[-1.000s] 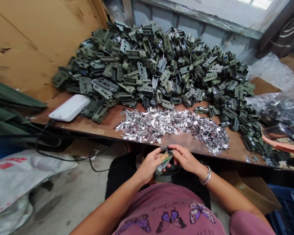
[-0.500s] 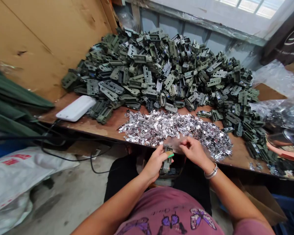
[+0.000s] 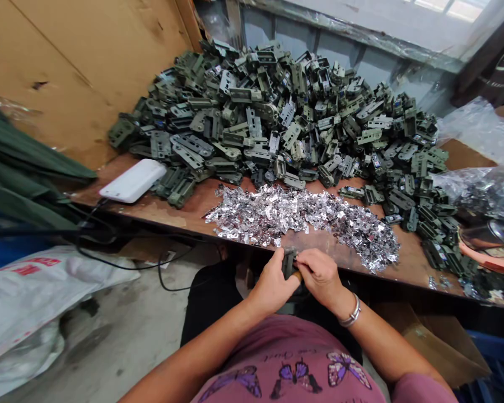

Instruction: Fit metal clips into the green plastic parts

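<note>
Head view, clock centred on the held part, 12 = straight away from the wearer. Left hand (image 3: pixel 273 284) is wrapped round an olive-grey slotted bracket (image 3: pixel 289 262), thumb on its near side. Right hand (image 3: pixel 320 275) has its fingers curled in against the bracket's 3 o'clock side; fingertips hidden, so can't tell if they're closed on anything. Bracket is over the lap, near the front edge of the brown flat table (image 3: pixel 327 242); contact with the edge unclear.

Risks, my read:
- Drop: hands are on the lap side, so anything that slips likely ends up on lap or floor, not the bench.
- Twist: right-hand push off-centre could roll the bracket in the left grip.
- Poke: narrow orange-yellow strip (image 3: pixel 297 275) between the hands, can't identify. If it's hard or sharp, a slip hits fingers.
- Spill: loose shiny silver metal clips (image 3: pixel 277 215) at 12 to 2, close to the edge. A forearm sweep or the silvery bracelet (image 3: pixel 353 311) at 4 could drag some off.
- Slump: tall heap of olive-green slotted brackets (image 3: pixel 252 120), further out at 12. Bench knock could slide it onto the clips.
</note>
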`<action>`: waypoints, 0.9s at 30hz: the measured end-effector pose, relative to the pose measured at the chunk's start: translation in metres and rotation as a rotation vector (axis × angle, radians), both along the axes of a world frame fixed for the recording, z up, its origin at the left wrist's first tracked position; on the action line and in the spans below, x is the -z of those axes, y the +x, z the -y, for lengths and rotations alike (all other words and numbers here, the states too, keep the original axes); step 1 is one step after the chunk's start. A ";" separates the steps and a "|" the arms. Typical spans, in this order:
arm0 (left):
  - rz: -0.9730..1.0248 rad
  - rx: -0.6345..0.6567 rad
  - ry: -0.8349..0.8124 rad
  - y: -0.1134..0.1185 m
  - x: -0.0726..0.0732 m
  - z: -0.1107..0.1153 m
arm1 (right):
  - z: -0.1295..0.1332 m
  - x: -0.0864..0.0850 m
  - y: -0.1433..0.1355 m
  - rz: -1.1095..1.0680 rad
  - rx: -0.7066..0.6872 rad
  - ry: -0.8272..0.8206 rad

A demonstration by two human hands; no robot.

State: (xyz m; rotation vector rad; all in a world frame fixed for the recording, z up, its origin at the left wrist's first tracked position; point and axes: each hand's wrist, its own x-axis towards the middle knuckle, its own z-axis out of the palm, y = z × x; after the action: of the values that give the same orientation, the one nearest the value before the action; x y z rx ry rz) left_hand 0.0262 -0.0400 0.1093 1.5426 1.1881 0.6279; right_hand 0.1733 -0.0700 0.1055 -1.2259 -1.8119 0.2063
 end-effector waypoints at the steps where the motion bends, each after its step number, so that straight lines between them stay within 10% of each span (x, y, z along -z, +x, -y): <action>1: -0.022 -0.006 0.010 0.000 0.000 0.001 | 0.001 0.001 -0.001 -0.002 0.004 0.013; 18: -0.209 0.186 0.196 -0.016 -0.006 0.001 | 0.011 0.001 0.009 -0.070 -0.138 -0.158; 27: -0.013 -0.021 0.379 -0.036 -0.011 -0.009 | 0.019 -0.004 0.042 -0.088 0.046 -0.343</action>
State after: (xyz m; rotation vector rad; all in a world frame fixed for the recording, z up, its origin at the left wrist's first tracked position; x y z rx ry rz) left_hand -0.0098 -0.0313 0.1204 1.8516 1.1402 0.8970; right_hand 0.2157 -0.0889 0.1092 -1.4682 -1.7158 0.5548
